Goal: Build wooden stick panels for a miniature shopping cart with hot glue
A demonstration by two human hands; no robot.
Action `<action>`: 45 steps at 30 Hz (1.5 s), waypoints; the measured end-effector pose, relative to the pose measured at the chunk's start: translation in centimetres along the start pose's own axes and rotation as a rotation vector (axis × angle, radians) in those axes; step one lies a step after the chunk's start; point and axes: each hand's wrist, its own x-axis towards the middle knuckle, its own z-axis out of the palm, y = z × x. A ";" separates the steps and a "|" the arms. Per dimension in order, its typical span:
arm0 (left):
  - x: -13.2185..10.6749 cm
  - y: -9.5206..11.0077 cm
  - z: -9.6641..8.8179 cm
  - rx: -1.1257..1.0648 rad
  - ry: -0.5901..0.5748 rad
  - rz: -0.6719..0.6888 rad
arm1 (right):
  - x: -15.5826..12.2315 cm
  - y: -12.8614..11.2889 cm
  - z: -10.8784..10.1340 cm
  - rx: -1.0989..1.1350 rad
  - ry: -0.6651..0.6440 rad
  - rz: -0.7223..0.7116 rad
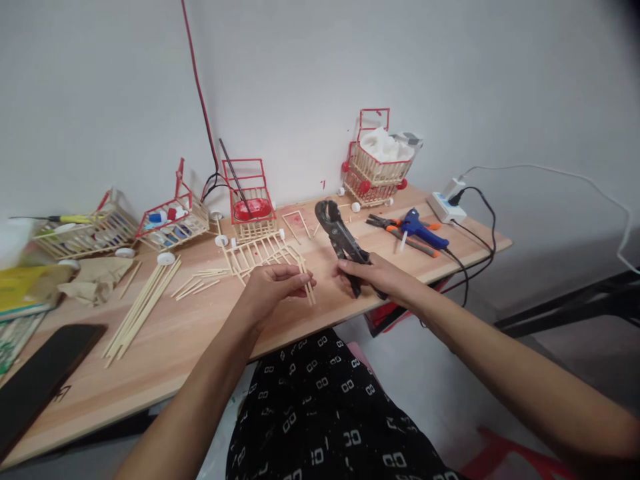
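My left hand pinches short thin wooden sticks between thumb and fingers, their lower ends sticking out past the fingertips. My right hand is wrapped round the handles of a black pipe cutter, whose head points up and away from me. Cutter and held sticks are apart. Just beyond my left hand lies a ladder-like frame of glued sticks, partly hidden by that hand. Several loose short sticks are left of it on the wooden table.
Miniature stick carts stand along the wall: one with a red dish, one heaped with white material, others at left. Pliers, a blue glue gun and a power strip lie right. Long sticks and a phone are left.
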 end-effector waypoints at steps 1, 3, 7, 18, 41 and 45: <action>-0.2 0.2 0.3 -0.012 -0.011 -0.016 | -0.1 -0.4 0.5 -0.003 0.015 -0.021; -0.4 0.7 0.7 -0.032 -0.027 -0.041 | -0.1 -1.2 1.4 -0.008 0.045 -0.067; -0.7 1.0 1.3 -0.033 -0.048 -0.053 | 0.1 -2.6 2.9 -0.012 0.048 -0.128; -0.7 0.2 2.0 -0.016 -0.055 -0.028 | 0.5 -3.0 4.4 -0.024 0.109 -0.089; -1.7 0.0 1.4 -0.154 -0.069 -0.051 | 1.2 -2.5 4.9 -0.111 0.186 -0.130; -1.1 -0.3 0.9 -0.159 -0.100 -0.102 | 1.7 -2.5 4.7 -0.151 0.166 -0.127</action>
